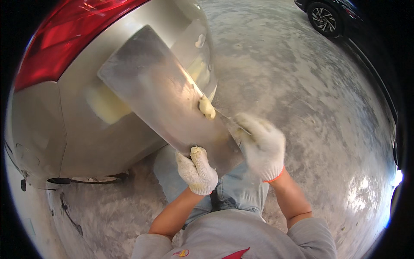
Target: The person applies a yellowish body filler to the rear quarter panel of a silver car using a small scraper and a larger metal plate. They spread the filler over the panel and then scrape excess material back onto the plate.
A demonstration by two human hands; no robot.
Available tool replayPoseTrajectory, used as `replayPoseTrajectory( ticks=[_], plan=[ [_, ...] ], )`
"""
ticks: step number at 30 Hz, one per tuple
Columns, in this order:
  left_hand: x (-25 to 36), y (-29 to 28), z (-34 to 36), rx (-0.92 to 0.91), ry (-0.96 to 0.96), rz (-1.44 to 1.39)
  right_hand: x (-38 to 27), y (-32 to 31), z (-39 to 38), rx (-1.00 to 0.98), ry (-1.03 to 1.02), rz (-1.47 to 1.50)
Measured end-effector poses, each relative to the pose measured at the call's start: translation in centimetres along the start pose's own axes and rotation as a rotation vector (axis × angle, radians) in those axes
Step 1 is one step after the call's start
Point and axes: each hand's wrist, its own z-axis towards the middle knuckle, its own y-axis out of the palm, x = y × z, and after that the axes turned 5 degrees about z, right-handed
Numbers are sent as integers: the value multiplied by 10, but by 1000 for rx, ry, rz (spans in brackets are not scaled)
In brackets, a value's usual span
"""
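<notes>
A long rectangular metal plate (pixel 151 86) slants across the middle, its far end in front of a beige car. My left hand (pixel 198 172), in a white knit glove, grips the plate's near left edge, thumb on top. A lump of pale yellow paste (pixel 206 108) clings to the plate's right edge. My right hand (pixel 264 146), gloved and slightly blurred, closes on a thin flat scraper (pixel 229 122) at that same edge, just nearer to me than the paste. Most of the scraper is hidden by the fingers and the plate.
The beige car body (pixel 82 142) fills the left, with yellowish smoothed patches (pixel 105 103) and a red tail light (pixel 64 39). A dark car's wheel (pixel 324 19) stands at the far right. The mottled grey floor (pixel 267 64) lies between the cars.
</notes>
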Motion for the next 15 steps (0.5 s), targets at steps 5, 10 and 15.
replayPoseTrajectory(
  ticks=[5,10,15],
  plan=[
    [3,-3,10,87,16,-13,5,2,24,127,-455,-47],
    [4,-6,23,44,253,159,-3,23,20,-29,-314,-29],
    [-3,-20,51,445,-35,371,6,29,34,-27,36,268]
  ],
)
